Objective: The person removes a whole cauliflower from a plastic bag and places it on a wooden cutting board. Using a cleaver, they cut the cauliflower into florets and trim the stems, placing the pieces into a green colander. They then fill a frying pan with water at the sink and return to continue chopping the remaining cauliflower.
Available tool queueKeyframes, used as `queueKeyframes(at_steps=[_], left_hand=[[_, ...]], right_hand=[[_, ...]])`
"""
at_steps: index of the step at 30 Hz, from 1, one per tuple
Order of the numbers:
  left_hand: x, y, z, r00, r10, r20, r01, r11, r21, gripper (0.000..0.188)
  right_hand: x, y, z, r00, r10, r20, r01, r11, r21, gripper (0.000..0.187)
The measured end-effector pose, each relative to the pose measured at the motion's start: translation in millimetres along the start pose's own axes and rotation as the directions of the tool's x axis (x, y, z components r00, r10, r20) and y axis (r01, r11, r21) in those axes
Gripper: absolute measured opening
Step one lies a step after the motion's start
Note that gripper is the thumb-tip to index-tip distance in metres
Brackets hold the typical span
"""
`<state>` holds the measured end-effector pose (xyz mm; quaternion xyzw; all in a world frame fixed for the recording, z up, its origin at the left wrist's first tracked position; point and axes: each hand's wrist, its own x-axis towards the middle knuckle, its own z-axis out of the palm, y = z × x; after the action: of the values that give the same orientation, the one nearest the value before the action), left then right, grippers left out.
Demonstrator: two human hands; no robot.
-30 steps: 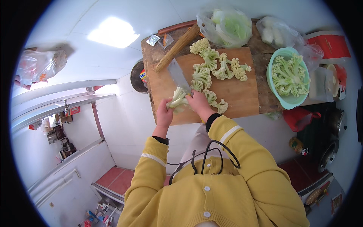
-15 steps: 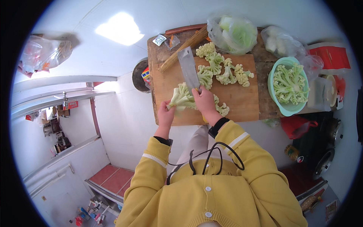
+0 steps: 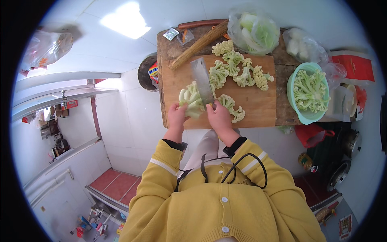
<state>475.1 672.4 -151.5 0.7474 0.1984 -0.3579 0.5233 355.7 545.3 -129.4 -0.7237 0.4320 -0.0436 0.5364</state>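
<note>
My left hand (image 3: 177,115) grips a piece of cauliflower (image 3: 191,99) by its thick pale stem, over the left part of the wooden cutting board (image 3: 258,111). In my right hand (image 3: 221,119) is a cleaver (image 3: 202,82), its broad blade pointing away from me, close beside the held cauliflower. Whether the edge touches the cauliflower I cannot tell. Just right of my right hand lie loose cauliflower florets (image 3: 230,107). Several more florets (image 3: 244,76) are spread over the far middle of the board.
At the right, a mint-green bowl (image 3: 299,113) holds cut cauliflower. Behind the board are a wooden rolling pin (image 3: 198,45), a clear bag of leafy vegetable (image 3: 253,32) and another bag with white contents (image 3: 300,45). A dark round container (image 3: 144,74) stands left of the table.
The held cauliflower has turned in my left hand, its cut stem now facing more upward. The cleaver has moved slightly, and florets beside my right hand show more fully.
</note>
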Motion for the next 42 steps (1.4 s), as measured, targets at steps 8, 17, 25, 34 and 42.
queueKeyframes(at_steps=[8,17,25,34,42], left_hand=[[7.9,-1.8,-1.6,1.0,-0.008,-0.001,0.008,0.999,-0.048,0.026],[7.5,-12.1,-8.0,0.993,0.041,0.113,-0.045,0.998,0.039,0.026],[19.5,-22.7,-48.6,0.952,-0.08,0.297,0.209,0.876,-0.434,0.027],[26.5,-39.5,-71.2,0.874,0.0,0.486,0.36,0.67,-0.649,0.038],[24.0,-26.0,-66.8,0.912,0.065,0.404,0.245,0.703,-0.668,0.039]], right_hand=[[0.3,3.5,-1.6,0.999,-0.025,0.038,0.026,0.999,-0.031,0.026],[23.4,18.3,23.0,0.992,-0.106,0.07,0.115,0.982,-0.148,0.027],[25.0,23.0,-4.3,0.997,-0.07,0.017,0.068,0.995,0.068,0.029],[6.1,0.2,-5.9,0.991,-0.105,0.081,0.096,0.989,0.111,0.027],[-2.5,-17.4,-11.5,0.977,-0.191,0.091,0.184,0.98,0.077,0.025]])
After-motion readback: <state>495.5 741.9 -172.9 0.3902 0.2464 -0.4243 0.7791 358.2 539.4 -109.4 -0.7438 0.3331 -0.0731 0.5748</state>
